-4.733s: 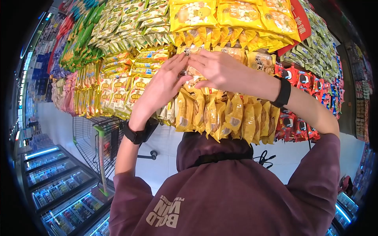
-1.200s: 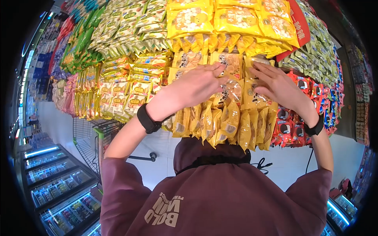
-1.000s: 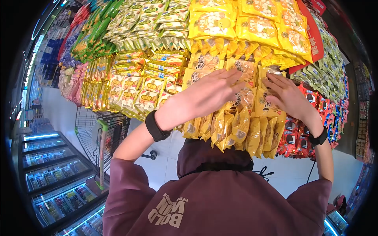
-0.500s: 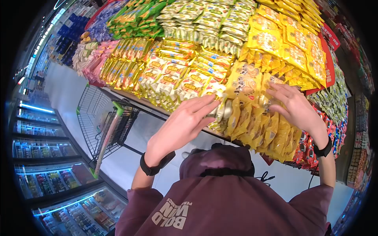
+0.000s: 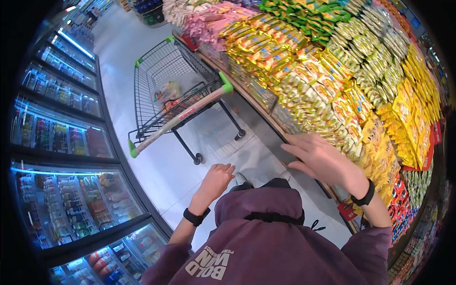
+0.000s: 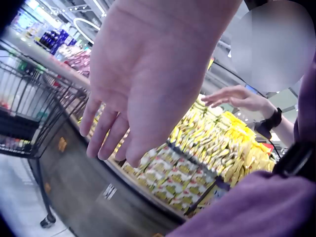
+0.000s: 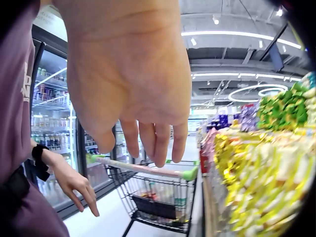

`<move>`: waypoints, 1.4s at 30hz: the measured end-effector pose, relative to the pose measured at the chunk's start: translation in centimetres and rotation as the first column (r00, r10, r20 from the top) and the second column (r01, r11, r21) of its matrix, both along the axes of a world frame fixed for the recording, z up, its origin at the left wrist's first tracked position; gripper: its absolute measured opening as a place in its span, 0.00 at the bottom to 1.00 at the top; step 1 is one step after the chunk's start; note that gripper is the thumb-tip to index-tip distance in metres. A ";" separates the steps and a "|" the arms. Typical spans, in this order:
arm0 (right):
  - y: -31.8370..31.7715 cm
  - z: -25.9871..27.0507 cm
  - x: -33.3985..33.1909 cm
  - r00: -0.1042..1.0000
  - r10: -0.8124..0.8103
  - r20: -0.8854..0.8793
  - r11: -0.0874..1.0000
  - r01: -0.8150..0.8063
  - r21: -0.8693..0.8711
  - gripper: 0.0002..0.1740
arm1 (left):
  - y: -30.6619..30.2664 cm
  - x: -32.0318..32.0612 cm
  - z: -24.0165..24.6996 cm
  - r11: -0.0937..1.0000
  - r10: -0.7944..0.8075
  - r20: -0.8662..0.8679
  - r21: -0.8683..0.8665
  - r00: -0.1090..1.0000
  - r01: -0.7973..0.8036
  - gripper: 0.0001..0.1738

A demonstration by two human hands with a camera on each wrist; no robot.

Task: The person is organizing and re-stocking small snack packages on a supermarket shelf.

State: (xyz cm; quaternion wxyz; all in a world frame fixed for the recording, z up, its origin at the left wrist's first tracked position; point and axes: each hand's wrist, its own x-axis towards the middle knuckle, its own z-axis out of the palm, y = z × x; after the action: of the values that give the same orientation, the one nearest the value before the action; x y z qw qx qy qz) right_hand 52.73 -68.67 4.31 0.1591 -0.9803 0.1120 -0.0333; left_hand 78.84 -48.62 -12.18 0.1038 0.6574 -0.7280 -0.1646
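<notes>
My left hand (image 5: 216, 181) hangs in the air behind the shopping cart (image 5: 183, 114), holding nothing. In the left wrist view its palm (image 6: 143, 74) shows with the fingers loosely bent. My right hand (image 5: 319, 157) is raised beside the snack display, fingers extended and nothing in them; the right wrist view shows its bare palm (image 7: 128, 74). Nearest to it in the head view are white-and-yellow snack packets (image 5: 311, 102), and yellow cookie bags (image 5: 380, 149) lie to its right. The cart has a pale handle with green ends and carries a plastic bag (image 5: 176, 89).
Glass-door refrigerators (image 5: 71, 204) line the left side. A long display edge (image 5: 247, 95) runs along the right of the aisle, heaped with gold packets (image 5: 266, 42), green packets (image 5: 308, 16) and yellow bags (image 5: 413, 118). Pale tiled floor (image 5: 190, 185) lies between them.
Both hands have left the yellow cookie bags, where they were touching and pressing. The view has turned left toward the cart and refrigerators, and the left hand has dropped lower.
</notes>
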 end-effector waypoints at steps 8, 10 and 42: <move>2.7 -7.9 9.8 0.963 0.250 -0.103 0.961 -0.233 0.152 0.28 | 3.3 6.1 0.4 1.000 -0.020 -0.053 -0.018 0.998 0.019 0.15; 1.8 -8.0 10.7 0.975 0.209 -0.077 0.969 -0.195 0.153 0.28 | 1.0 8.7 2.4 0.981 0.061 -0.059 -0.181 0.996 -0.070 0.15; -13.0 -13.7 31.6 0.985 -0.038 0.170 0.846 -0.059 0.529 0.14 | -19.1 32.2 7.0 0.982 0.190 -0.291 0.055 0.938 -0.182 0.15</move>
State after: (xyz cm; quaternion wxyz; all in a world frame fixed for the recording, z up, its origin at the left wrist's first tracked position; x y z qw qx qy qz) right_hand 84.33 -81.71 -9.41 0.4338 -0.8917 0.0969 -0.0856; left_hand 111.03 -67.75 -5.23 0.2171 0.6927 -0.6367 -0.2601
